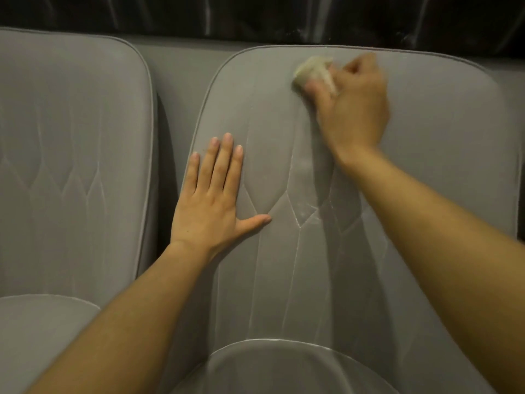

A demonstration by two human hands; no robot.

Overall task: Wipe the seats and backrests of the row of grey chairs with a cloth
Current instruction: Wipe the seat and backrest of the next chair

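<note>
- Backrest of grey padded chair, with stitched seams, stands far left, its rounded seat below it.
- Left grip lies wide and flat, fingers straight, palm pressing the left edge of the second grey stitched backrest.
- Front seat cushion of that second chair shows at the bottom.
- Pale crumpled cloth touches the second backrest near its top edge.
- Right grip, blurred, is curled round the cloth, holding it against the fabric.

Two bare forearms, bare wrists behind the fingers, left hand with short pale fingernails, right hand blurred
</note>
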